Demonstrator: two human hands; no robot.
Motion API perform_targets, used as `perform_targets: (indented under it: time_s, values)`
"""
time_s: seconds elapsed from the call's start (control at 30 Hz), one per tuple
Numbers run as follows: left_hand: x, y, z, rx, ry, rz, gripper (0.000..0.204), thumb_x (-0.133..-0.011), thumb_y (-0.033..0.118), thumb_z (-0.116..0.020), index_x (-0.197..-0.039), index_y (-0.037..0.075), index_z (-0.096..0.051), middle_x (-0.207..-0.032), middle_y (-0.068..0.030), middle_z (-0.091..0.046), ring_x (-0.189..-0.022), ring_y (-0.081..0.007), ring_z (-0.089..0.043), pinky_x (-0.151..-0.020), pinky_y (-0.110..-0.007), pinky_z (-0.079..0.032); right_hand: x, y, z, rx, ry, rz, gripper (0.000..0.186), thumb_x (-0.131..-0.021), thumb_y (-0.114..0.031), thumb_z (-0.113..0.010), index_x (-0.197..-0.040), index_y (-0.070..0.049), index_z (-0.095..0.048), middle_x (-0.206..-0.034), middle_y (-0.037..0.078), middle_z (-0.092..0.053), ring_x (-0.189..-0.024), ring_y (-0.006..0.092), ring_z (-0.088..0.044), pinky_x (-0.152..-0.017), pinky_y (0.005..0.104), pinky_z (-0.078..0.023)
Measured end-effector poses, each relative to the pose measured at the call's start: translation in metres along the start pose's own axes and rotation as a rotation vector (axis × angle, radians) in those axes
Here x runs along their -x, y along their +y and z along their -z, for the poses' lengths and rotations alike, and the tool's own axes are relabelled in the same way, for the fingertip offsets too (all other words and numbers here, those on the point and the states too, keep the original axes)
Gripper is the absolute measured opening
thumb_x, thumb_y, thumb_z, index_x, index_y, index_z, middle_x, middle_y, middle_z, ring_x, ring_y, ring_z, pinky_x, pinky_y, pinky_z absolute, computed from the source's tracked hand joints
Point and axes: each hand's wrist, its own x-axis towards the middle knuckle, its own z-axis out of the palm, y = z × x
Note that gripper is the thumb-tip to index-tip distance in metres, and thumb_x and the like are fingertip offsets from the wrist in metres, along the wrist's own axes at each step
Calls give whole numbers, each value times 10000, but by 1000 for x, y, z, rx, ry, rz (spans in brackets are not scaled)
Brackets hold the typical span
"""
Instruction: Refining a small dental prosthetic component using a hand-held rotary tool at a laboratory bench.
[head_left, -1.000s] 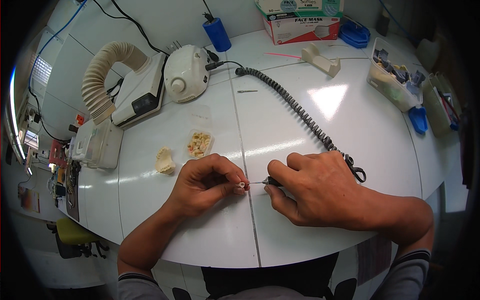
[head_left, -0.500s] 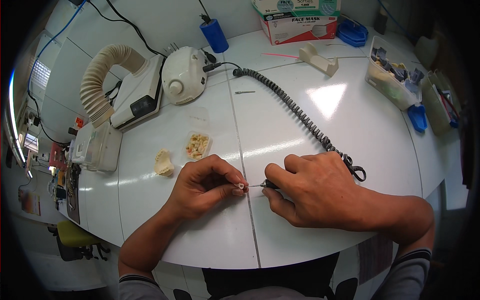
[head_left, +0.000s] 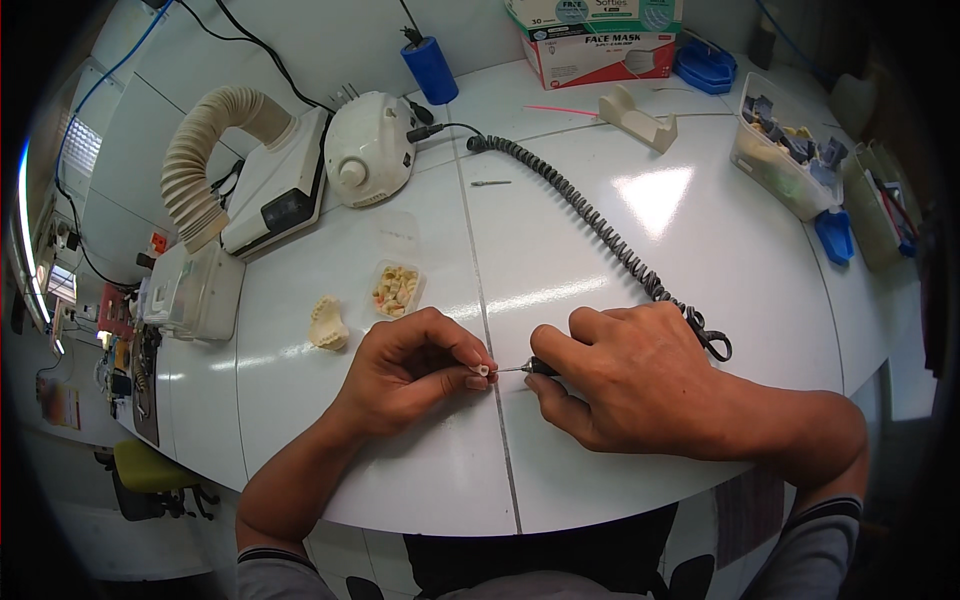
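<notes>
Between the thumb and fingertips of my left hand (head_left: 412, 368) is a small white tooth crown (head_left: 483, 371), its hollow side showing. My right hand (head_left: 635, 378) grips a rotary handpiece (head_left: 541, 366), most of its body hidden in the palm. The thin metal bur (head_left: 510, 369) points left and reaches the crown; the exact contact is too small to make out. Left of these lie a cream dental cast (head_left: 327, 323) and a small clear box (head_left: 419, 287) filled with tooth-coloured pieces, its lid (head_left: 398, 232) folded back behind it.
A coiled grey cord (head_left: 590, 215) runs from the white control unit (head_left: 369, 150) to my right hand. Behind left stands a dust extractor (head_left: 275, 225) with a ribbed hose (head_left: 180, 150). A loose bur (head_left: 490, 183), a cream cradle (head_left: 637, 125) and a plastic tub (head_left: 765, 178) are farther back.
The crown and both hands stay nearly in place. Only a very slight shift of the handpiece tip shows.
</notes>
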Motion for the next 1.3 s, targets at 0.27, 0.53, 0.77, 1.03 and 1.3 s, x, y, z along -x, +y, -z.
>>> perform_targets:
  time_s: [0.27, 0.53, 0.77, 1.03, 1.3]
  values:
    - [-1, 2, -1, -33, 5, 8, 185, -961, -137, -686, -1085, -6, -642, -1087, -126, -741, -1051, -186, -745, -966, -345, -627, 1, 1, -1, 9, 15, 6, 277, -981, -295, -679, -926, -23, -674, -679, 156, -659, -530, 317, -668, -463, 450, -516]
    - [0, 9, -3, -12, 25, 112, 181, -1000, -78, -682, -1166, -14, -643, -1096, -93, -728, -1053, -163, -737, -961, -318, -614, 1, 1, -3, 31, 35, -6, 226, -959, -292, -724, -929, -77, -664, -647, 92, -623, -486, 279, -618, -436, 432, -453]
    - [1, 8, -2, -48, 30, 105, 194, -990, -78, -696, -1165, -16, -639, -1076, -110, -739, -1031, -176, -751, -916, -309, -624, 1, 1, -3, 37, 35, -10, 227, -960, -290, -723, -925, -75, -660, -648, 89, -622, -493, 279, -623, -437, 436, -454]
    - [1, 9, -1, -74, 22, 112, 203, -1013, -38, -694, -1213, -21, -664, -1073, -79, -738, -1027, -133, -732, -941, -287, -594, 0, 1, -1, 5, 18, 15, 285, -992, -302, -677, -952, -20, -677, -665, 149, -651, -506, 308, -654, -448, 440, -504]
    - [0, 10, -1, -107, -5, 107, 233, -1022, -19, -691, -1255, -25, -673, -1082, -70, -734, -1016, -123, -723, -941, -282, -585, 1, 1, -3, 45, 23, -16, 232, -966, -295, -727, -935, -75, -662, -660, 91, -627, -503, 274, -632, -441, 429, -464]
